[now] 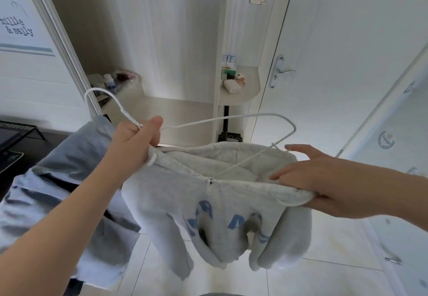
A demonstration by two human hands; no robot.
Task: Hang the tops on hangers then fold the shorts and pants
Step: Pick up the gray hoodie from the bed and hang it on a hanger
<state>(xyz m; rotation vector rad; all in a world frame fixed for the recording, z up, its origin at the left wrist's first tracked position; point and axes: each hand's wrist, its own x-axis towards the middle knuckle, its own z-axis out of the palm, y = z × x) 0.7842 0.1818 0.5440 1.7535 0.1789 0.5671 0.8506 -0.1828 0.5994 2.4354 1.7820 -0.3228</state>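
Left hand (136, 138) grips hanger (231, 117) neck and hoodie (208, 214) collar; right hand (312, 180) pinches the opposite collar edge, hoodie hanging above the floor. Best: spread collar, seat the free hanger arm inside.

Both hands (135, 139) (308, 180) hold a grey hoodie (208, 203) and white hanger (231, 118).

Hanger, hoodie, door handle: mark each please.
hanger (127, 113), head view, twisted neck below the hook.
hoodie (162, 194), head view, grey chest left of zipper.
door handle (286, 71), head view, lever.
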